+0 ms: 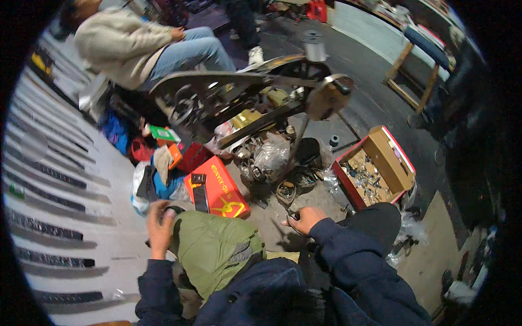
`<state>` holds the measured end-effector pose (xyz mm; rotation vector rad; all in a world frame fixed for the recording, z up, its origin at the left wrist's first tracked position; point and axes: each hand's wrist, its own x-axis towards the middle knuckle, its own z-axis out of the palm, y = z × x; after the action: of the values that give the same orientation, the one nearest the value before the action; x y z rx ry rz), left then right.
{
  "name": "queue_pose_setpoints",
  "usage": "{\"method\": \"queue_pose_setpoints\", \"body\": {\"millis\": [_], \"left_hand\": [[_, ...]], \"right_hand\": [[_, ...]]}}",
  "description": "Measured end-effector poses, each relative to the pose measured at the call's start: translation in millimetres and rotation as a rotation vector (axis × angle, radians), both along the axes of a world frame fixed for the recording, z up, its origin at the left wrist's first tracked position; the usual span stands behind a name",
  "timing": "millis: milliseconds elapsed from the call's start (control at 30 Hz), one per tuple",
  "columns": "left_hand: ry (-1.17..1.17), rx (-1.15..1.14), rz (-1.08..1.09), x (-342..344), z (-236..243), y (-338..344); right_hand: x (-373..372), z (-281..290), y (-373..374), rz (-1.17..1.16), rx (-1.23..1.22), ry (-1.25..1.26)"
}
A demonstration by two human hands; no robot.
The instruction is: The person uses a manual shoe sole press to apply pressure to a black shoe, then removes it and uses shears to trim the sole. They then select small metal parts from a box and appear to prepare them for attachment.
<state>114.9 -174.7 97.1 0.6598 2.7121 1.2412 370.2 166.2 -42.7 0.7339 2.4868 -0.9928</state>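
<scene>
My left hand point(159, 231) is raised beside the green cloth point(215, 247) over my left leg. Its fingers and thumb are curled, with a dark curved strip showing at the fingertips; what it is I cannot make out. Farther right, my right hand point(310, 220) is closed around a small dark object with a thin, loop-like edge, mostly hidden by the fingers. Just ahead of the cloth lies a red-orange box point(225, 187) with a dark phone-like slab point(200, 199) and a small dark case point(198, 178) on top.
An open cardboard box point(399, 162) of metal buckle-like pieces stands right. Ahead is a metal machine frame point(217, 81) with a thread spool point(314, 46); clutter and plastic bags point(273, 154) lie beneath. Dark belts point(54, 255) line a white surface left. A person point(122, 43) sits beyond.
</scene>
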Motion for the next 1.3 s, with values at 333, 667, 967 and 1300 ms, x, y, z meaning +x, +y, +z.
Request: {"method": "queue_pose_setpoints", "body": {"millis": [333,667,967,1300], "left_hand": [[0.227,0.006,0.057,29,-40,-32],[0.103,0.076,0.029,7,-45,-37],[0.038,0.062,-0.005,-8,-50,-25],[-0.465,0.305,-0.021,-21,-64,-26]], "right_hand": [[-81,-115,-57,-0.002,-0.144,0.004],[-256,-177,-107,-0.001,-0.170,0.215],[-311,-153,-121,0.028,-0.293,0.289],[-170,-88,-27,0.040,-0.266,0.296]]}}
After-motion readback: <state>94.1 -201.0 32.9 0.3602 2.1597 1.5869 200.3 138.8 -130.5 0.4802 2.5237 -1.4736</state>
